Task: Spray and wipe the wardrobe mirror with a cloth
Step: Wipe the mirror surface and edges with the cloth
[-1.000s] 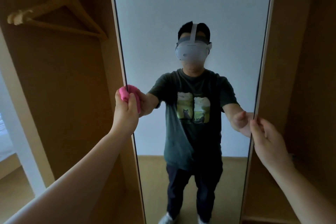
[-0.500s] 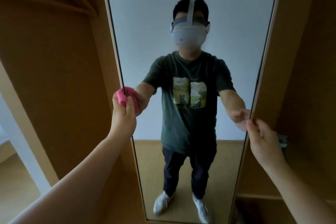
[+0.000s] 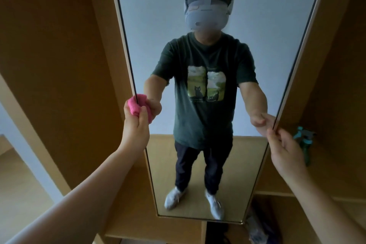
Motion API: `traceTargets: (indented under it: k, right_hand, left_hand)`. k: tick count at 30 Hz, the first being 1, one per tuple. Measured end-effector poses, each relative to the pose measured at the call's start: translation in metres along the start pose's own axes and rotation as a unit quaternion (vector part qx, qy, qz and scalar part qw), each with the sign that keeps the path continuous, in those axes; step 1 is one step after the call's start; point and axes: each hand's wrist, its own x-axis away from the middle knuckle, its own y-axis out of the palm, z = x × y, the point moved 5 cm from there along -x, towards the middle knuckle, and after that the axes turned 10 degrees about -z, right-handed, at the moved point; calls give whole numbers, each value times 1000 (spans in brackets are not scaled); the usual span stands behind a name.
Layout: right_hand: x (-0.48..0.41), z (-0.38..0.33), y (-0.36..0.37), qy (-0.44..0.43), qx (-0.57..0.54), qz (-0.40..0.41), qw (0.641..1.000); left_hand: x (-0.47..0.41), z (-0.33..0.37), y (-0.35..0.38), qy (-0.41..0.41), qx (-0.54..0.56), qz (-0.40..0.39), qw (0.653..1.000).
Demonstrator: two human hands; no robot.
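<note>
In the head view, the left hand (image 3: 136, 125) clenches the pink cloth (image 3: 133, 106) against the left edge of the wardrobe mirror (image 3: 158, 25), while the right hand (image 3: 285, 150) pinches its right edge. With the panel steadied, the cloth should probably run along the edge under even pressure.

Pink cloth (image 3: 138, 106); teal spray bottle (image 3: 303, 136).
</note>
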Motion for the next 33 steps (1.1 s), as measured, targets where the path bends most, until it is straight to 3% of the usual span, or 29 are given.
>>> traceTargets:
  k: [13,33]
  right_hand:
    - [10,35,15,36,26,-6,999]
    - [34,82,38,86,16,-40,995]
  left_hand:
    - [24,-29,9,-40,21,-55,997]
    - [52,-84,21,-101,-33,-86,991]
